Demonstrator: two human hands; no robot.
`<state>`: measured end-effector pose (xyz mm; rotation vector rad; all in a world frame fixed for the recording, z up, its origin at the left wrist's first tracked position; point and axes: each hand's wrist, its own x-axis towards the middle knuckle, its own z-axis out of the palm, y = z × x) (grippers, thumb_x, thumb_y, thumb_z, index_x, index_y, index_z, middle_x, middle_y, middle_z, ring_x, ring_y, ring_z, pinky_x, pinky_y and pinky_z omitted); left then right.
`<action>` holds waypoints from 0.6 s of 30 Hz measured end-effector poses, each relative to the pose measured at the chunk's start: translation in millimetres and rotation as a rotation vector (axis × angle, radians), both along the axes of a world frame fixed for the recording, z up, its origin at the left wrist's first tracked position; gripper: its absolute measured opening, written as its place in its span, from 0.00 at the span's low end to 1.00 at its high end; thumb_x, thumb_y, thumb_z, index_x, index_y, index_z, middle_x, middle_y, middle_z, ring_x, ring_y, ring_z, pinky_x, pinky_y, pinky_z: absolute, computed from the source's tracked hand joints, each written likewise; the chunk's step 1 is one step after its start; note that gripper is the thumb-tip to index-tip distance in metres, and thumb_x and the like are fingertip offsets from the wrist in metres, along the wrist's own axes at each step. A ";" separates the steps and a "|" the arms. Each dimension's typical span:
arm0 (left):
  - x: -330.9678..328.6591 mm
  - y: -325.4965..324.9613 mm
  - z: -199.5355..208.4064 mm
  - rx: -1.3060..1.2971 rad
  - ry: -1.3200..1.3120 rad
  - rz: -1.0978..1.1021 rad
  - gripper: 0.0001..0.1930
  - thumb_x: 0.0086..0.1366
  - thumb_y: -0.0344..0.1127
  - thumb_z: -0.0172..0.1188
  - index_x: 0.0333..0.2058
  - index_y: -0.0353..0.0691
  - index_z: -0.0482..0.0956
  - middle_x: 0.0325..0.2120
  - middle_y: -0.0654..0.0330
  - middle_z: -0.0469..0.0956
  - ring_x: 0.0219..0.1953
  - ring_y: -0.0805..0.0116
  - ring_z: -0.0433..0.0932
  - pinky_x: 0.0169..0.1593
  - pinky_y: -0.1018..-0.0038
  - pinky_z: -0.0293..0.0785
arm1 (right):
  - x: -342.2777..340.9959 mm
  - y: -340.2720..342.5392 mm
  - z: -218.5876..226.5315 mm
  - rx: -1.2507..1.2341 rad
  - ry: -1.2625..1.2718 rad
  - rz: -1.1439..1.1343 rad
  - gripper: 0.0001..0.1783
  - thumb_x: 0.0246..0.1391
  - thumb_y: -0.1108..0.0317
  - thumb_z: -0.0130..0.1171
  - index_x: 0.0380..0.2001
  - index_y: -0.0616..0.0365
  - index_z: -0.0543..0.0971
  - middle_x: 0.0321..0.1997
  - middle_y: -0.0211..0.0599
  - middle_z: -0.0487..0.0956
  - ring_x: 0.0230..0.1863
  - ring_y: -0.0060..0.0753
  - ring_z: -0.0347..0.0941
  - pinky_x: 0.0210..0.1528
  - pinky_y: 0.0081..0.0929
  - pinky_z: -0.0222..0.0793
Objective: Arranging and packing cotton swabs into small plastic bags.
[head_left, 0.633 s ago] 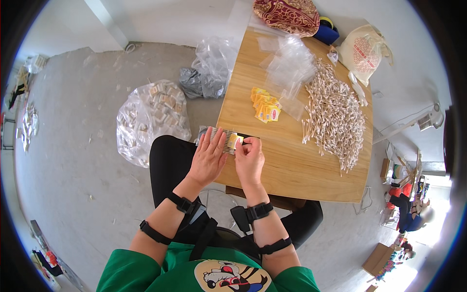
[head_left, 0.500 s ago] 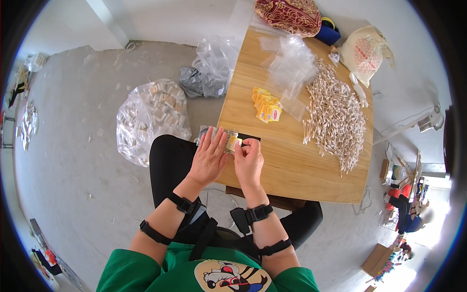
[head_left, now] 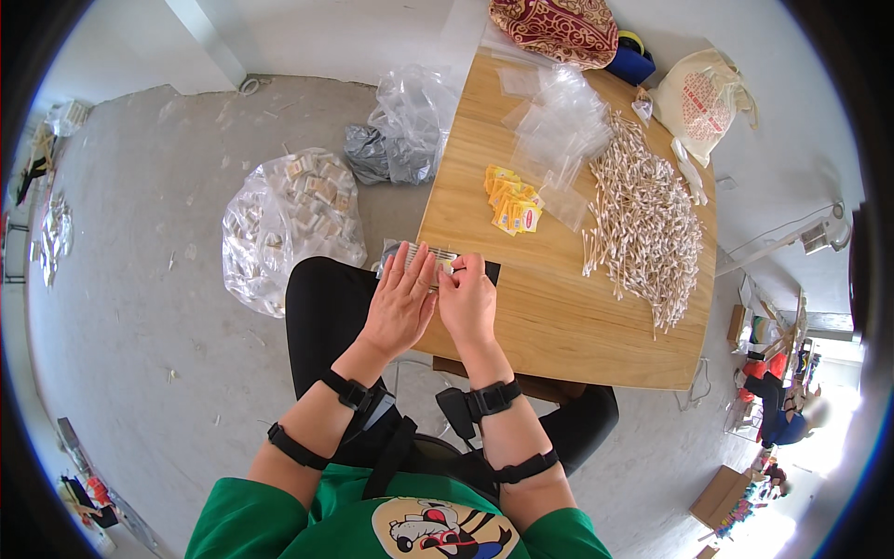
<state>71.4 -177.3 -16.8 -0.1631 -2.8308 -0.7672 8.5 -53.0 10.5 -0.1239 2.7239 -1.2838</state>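
A small clear plastic bag (head_left: 441,252) holding a row of cotton swabs lies at the table's near left edge, over a dark flat object (head_left: 492,272). My left hand (head_left: 401,300) rests flat across the bag, fingers stretched out and covering much of it. At the bag's right end my right hand (head_left: 468,300) is closed, thumb and forefinger pinching its edge. A bit of yellow shows beside those fingertips; most of it is hidden. Beyond my hands lies a small heap of yellow cards (head_left: 511,202).
A large pile of loose cotton swabs (head_left: 647,224) covers the table's right side. Flat clear bags (head_left: 559,116) lie at the back, near a patterned red cloth (head_left: 556,30) and a cream drawstring bag (head_left: 698,102). On the floor at left stands a big clear sack (head_left: 296,228) of filled packets.
My right hand has shifted slightly left along the bag's end, and the yellow card there shows less. My left hand stays flat in place.
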 end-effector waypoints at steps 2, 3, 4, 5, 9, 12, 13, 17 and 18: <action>0.1 -0.2 1.7 0.003 -0.007 0.000 0.32 0.69 0.39 0.54 0.70 0.36 0.59 0.72 0.50 0.55 0.75 0.44 0.50 0.75 0.53 0.47 | -0.6 -1.6 0.4 0.021 -0.044 0.014 0.14 0.61 0.63 0.61 0.43 0.57 0.69 0.24 0.44 0.81 0.29 0.54 0.80 0.30 0.46 0.73; 0.3 -0.6 2.4 0.006 -0.013 0.002 0.32 0.69 0.38 0.54 0.70 0.36 0.59 0.72 0.49 0.55 0.75 0.43 0.49 0.75 0.53 0.47 | 0.0 -4.0 2.3 0.050 -0.039 0.015 0.13 0.60 0.64 0.61 0.41 0.57 0.70 0.25 0.45 0.81 0.29 0.54 0.80 0.31 0.46 0.73; 0.5 -1.0 3.0 0.006 -0.015 0.001 0.32 0.69 0.38 0.54 0.70 0.36 0.59 0.72 0.49 0.55 0.75 0.43 0.49 0.75 0.53 0.47 | 0.0 -5.4 3.3 0.079 -0.034 0.016 0.12 0.60 0.64 0.61 0.40 0.57 0.71 0.25 0.45 0.81 0.29 0.54 0.80 0.31 0.47 0.73; -0.1 -1.1 4.2 0.008 -0.018 0.000 0.32 0.69 0.38 0.54 0.70 0.36 0.59 0.72 0.49 0.55 0.75 0.43 0.49 0.75 0.53 0.47 | -1.0 -4.7 3.5 0.080 -0.034 0.014 0.12 0.60 0.64 0.61 0.40 0.57 0.71 0.25 0.45 0.81 0.29 0.54 0.80 0.31 0.47 0.73; -0.8 -0.4 2.0 0.006 -0.013 -0.004 0.33 0.69 0.39 0.54 0.70 0.36 0.59 0.73 0.49 0.55 0.75 0.43 0.49 0.75 0.52 0.46 | -6.0 -4.3 9.5 0.092 -0.071 0.089 0.08 0.59 0.67 0.59 0.34 0.58 0.73 0.27 0.46 0.81 0.31 0.55 0.80 0.33 0.46 0.73; 0.8 -1.4 0.8 -0.007 -0.011 0.000 0.33 0.69 0.40 0.55 0.70 0.36 0.59 0.73 0.49 0.54 0.75 0.44 0.49 0.75 0.52 0.46 | -11.0 -7.1 13.8 0.145 -0.125 0.137 0.06 0.58 0.68 0.58 0.33 0.58 0.74 0.28 0.47 0.82 0.34 0.56 0.80 0.35 0.46 0.73; 1.2 -1.6 0.6 -0.008 -0.012 0.000 0.33 0.69 0.40 0.55 0.70 0.36 0.59 0.73 0.49 0.54 0.75 0.44 0.49 0.75 0.52 0.46 | -12.4 -8.2 13.9 0.175 -0.137 0.171 0.05 0.58 0.68 0.57 0.33 0.58 0.74 0.29 0.48 0.82 0.35 0.57 0.80 0.36 0.47 0.73; 1.2 -1.8 1.7 0.036 -0.025 -0.013 0.35 0.70 0.40 0.53 0.72 0.38 0.55 0.74 0.49 0.50 0.76 0.42 0.46 0.75 0.50 0.45 | -14.8 -10.3 11.1 0.211 -0.128 0.194 0.05 0.57 0.69 0.56 0.34 0.58 0.74 0.30 0.49 0.82 0.36 0.57 0.80 0.38 0.49 0.73; 0.8 -1.3 1.8 0.039 -0.020 -0.013 0.35 0.70 0.40 0.53 0.72 0.38 0.55 0.74 0.49 0.50 0.76 0.42 0.46 0.75 0.50 0.45 | -15.6 -8.9 9.2 0.213 -0.098 0.216 0.05 0.57 0.68 0.57 0.34 0.58 0.75 0.31 0.49 0.82 0.36 0.57 0.80 0.37 0.48 0.73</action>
